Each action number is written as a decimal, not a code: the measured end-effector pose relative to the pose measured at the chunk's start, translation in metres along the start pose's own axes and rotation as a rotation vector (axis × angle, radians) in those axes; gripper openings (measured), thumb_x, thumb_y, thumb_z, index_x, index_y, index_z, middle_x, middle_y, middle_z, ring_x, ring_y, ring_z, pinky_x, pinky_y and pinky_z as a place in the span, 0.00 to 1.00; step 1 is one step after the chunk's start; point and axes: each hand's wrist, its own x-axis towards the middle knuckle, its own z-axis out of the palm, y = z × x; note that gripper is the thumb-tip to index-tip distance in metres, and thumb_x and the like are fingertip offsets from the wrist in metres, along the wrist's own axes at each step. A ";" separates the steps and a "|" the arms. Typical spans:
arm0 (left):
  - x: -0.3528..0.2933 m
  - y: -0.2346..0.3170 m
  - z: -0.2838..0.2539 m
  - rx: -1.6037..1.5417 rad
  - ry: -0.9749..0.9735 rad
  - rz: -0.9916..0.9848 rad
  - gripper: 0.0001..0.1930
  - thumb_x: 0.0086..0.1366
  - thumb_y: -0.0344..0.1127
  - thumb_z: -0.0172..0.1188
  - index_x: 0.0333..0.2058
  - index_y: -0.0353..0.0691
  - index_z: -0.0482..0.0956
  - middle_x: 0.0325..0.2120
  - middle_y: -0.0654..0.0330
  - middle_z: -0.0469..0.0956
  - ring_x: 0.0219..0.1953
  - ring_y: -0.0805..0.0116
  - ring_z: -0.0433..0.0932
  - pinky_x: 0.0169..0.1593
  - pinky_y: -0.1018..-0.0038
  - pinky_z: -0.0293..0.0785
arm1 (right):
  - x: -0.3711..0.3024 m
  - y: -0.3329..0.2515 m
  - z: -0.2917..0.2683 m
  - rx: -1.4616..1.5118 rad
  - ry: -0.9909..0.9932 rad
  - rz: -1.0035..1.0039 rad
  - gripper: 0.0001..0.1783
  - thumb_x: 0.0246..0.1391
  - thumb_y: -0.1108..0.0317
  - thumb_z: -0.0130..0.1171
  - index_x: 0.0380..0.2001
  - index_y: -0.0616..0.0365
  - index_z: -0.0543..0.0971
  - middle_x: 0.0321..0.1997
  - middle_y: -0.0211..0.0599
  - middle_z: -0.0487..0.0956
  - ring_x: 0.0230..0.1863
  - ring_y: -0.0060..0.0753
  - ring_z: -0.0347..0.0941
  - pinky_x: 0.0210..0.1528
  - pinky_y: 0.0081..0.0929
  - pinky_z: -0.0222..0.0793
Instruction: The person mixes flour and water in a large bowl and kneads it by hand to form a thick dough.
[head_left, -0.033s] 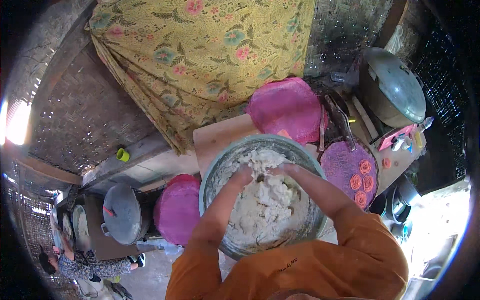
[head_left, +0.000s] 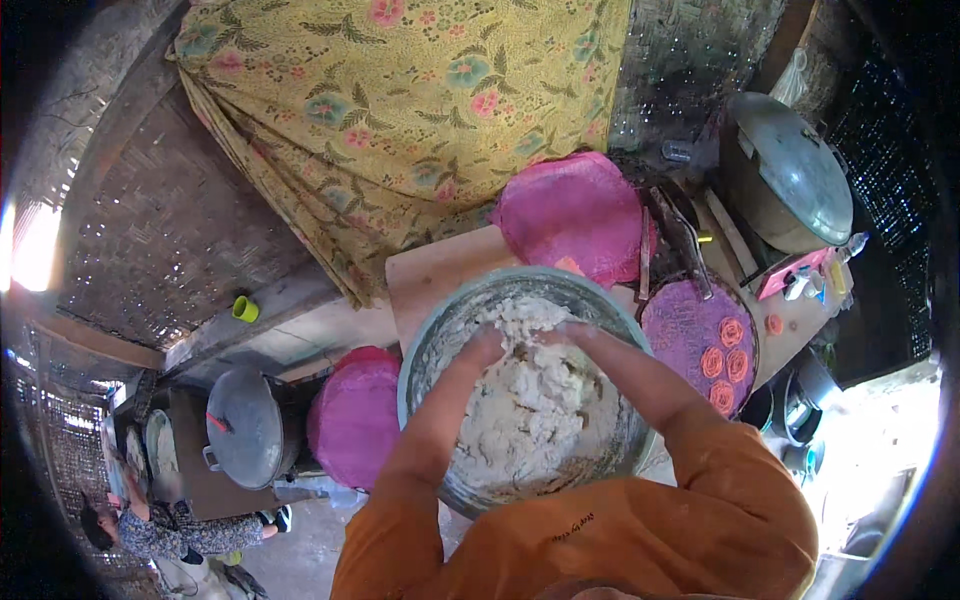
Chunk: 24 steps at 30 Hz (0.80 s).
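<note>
A big metal bowl [head_left: 421, 345] stands on a wooden board [head_left: 435, 275] right in front of me, filled with lumpy white dough [head_left: 530, 430]. Both my hands are down in the dough near the far side of the bowl. My left hand [head_left: 480, 352] presses in with its fingers curled and sunk in the dough. My right hand [head_left: 568, 335] lies just beside it, fingertips buried in the same mass. My orange sleeves come in from the lower edge.
A pink round tray [head_left: 575, 215] lies behind the bowl, and another pink one [head_left: 355, 420] to the left. A purple tray [head_left: 685, 325] on the right holds orange flower-shaped pieces. Lidded metal pots [head_left: 790, 170] [head_left: 245, 425] stand right and left. A yellow floral cloth [head_left: 400, 100] hangs behind. Another person [head_left: 150, 530] crouches lower left.
</note>
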 end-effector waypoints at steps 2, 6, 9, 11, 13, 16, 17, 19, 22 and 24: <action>0.008 0.012 -0.027 -0.141 -0.110 -0.002 0.22 0.46 0.38 0.45 0.43 0.41 0.62 0.43 0.50 0.61 0.48 0.54 0.55 0.50 0.67 0.51 | 0.007 0.013 -0.004 -0.025 0.016 0.028 0.13 0.44 0.55 0.40 0.29 0.50 0.66 0.33 0.31 0.67 0.39 0.29 0.62 0.52 0.27 0.48; 0.006 0.032 -0.054 -0.242 -0.136 -0.129 0.19 0.47 0.40 0.43 0.39 0.41 0.66 0.40 0.50 0.64 0.44 0.56 0.61 0.48 0.68 0.55 | 0.004 0.021 -0.012 -0.125 0.044 0.051 0.14 0.44 0.55 0.40 0.31 0.50 0.66 0.35 0.31 0.66 0.40 0.29 0.61 0.52 0.27 0.48; 0.008 0.032 -0.046 -0.249 -0.096 -0.125 0.18 0.48 0.41 0.42 0.38 0.42 0.68 0.39 0.52 0.65 0.44 0.57 0.62 0.47 0.68 0.57 | -0.004 0.015 -0.001 -0.201 0.040 0.049 0.14 0.44 0.55 0.40 0.32 0.50 0.65 0.36 0.31 0.66 0.40 0.30 0.61 0.52 0.27 0.48; 0.003 0.038 -0.032 -0.241 -0.192 -0.159 0.18 0.47 0.42 0.43 0.37 0.41 0.69 0.40 0.52 0.65 0.43 0.57 0.63 0.45 0.68 0.59 | -0.014 0.014 0.009 -0.240 0.028 0.040 0.14 0.44 0.55 0.40 0.33 0.51 0.65 0.36 0.31 0.66 0.41 0.30 0.61 0.52 0.27 0.48; -0.014 0.015 0.014 -0.088 -0.239 -0.204 0.19 0.46 0.44 0.43 0.36 0.42 0.69 0.39 0.53 0.66 0.42 0.58 0.64 0.43 0.68 0.61 | -0.019 0.002 0.034 -0.273 -0.013 0.005 0.15 0.44 0.56 0.40 0.33 0.51 0.64 0.37 0.31 0.65 0.41 0.30 0.61 0.52 0.27 0.48; -0.060 0.037 0.036 -0.244 -0.187 -0.213 0.19 0.46 0.45 0.42 0.35 0.44 0.70 0.35 0.53 0.68 0.39 0.58 0.67 0.42 0.68 0.63 | -0.047 0.013 0.072 -0.249 -0.095 -0.003 0.15 0.44 0.56 0.40 0.35 0.51 0.64 0.38 0.32 0.65 0.42 0.30 0.60 0.52 0.27 0.48; -0.071 0.057 0.019 -0.244 -0.207 -0.198 0.19 0.46 0.45 0.42 0.35 0.44 0.70 0.35 0.53 0.68 0.39 0.58 0.67 0.42 0.68 0.63 | -0.061 0.023 0.080 -0.234 -0.115 0.006 0.15 0.44 0.56 0.40 0.35 0.51 0.64 0.38 0.32 0.65 0.42 0.30 0.60 0.52 0.27 0.47; -0.101 0.099 -0.035 -0.064 -0.278 -0.084 0.17 0.45 0.43 0.43 0.33 0.45 0.71 0.31 0.55 0.70 0.35 0.60 0.68 0.37 0.67 0.65 | -0.098 0.030 0.097 -0.200 -0.173 -0.009 0.16 0.45 0.56 0.40 0.36 0.51 0.63 0.39 0.32 0.65 0.43 0.31 0.60 0.52 0.27 0.47; -0.132 0.118 -0.030 0.036 -0.187 0.043 0.15 0.48 0.44 0.44 0.32 0.42 0.71 0.28 0.54 0.71 0.35 0.59 0.68 0.37 0.70 0.63 | -0.149 0.034 0.106 -0.160 -0.269 -0.034 0.16 0.45 0.56 0.40 0.37 0.52 0.63 0.40 0.32 0.64 0.43 0.31 0.59 0.52 0.27 0.47; -0.142 0.120 -0.002 0.048 -0.251 0.051 0.15 0.49 0.44 0.45 0.33 0.44 0.70 0.29 0.53 0.71 0.37 0.60 0.67 0.40 0.71 0.62 | -0.174 0.039 0.098 -0.132 -0.325 -0.024 0.17 0.45 0.57 0.39 0.38 0.52 0.63 0.41 0.32 0.64 0.44 0.31 0.59 0.52 0.27 0.47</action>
